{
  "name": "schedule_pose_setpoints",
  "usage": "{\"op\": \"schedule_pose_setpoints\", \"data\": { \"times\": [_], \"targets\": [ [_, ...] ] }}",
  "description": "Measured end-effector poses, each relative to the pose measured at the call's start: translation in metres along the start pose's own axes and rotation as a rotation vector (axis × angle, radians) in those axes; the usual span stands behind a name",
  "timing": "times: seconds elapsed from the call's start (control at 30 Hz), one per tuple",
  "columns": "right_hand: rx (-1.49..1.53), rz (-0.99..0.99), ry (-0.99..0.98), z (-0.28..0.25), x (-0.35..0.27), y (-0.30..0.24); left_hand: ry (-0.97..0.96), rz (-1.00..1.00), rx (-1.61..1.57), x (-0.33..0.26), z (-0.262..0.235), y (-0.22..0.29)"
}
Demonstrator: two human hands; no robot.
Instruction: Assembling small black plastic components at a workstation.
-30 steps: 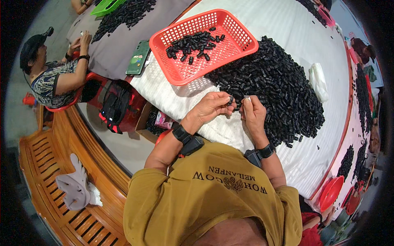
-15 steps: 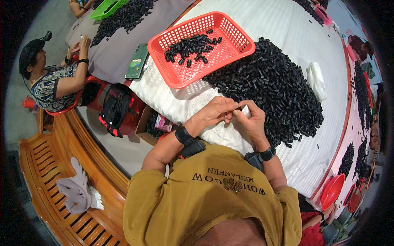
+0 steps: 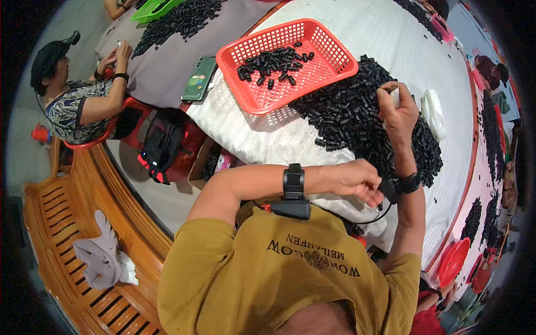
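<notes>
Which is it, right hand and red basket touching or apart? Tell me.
Apart: the head view shows black pieces between the right hand and red basket.

Left forearm (image 3: pixel 248 183) reaches across, left hand (image 3: pixel 357 177) near the right wrist (image 3: pixel 406 163), right fingers (image 3: pixel 385 101) curled.

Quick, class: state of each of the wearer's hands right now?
Left hand: loosely curled; whether it holds anything cannot be told.
Right hand: closed on a small white item.

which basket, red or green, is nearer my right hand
The red basket, by the black pile under your right hand; the green basket sits farther off, upper left.
</notes>
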State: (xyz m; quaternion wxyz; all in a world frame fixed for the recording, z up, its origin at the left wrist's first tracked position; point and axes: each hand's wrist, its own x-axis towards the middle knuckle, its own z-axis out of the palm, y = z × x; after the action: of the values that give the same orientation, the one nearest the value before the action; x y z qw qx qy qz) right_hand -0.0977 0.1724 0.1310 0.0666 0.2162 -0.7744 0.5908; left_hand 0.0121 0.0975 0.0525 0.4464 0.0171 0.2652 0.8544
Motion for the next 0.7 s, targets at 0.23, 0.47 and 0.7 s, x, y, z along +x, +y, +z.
{"op": "schedule_pose_setpoints", "data": {
  "times": [0.23, 0.47, 0.7],
  "targets": [
    [-0.103, -0.045, -0.103, 0.006, 0.027, 0.000, -0.253, -0.206, 0.052, 0.000, 0.018, -0.050],
    [-0.070, -0.112, -0.202, 0.053, 0.042, -0.007, -0.826, 0.480, 0.541, 0.070, 0.042, -0.117],
    [-0.042, -0.264, -0.356, 0.086, 0.039, -0.027, -1.069, 0.697, 1.379, 0.088, 0.046, -0.143]
  ]
}}
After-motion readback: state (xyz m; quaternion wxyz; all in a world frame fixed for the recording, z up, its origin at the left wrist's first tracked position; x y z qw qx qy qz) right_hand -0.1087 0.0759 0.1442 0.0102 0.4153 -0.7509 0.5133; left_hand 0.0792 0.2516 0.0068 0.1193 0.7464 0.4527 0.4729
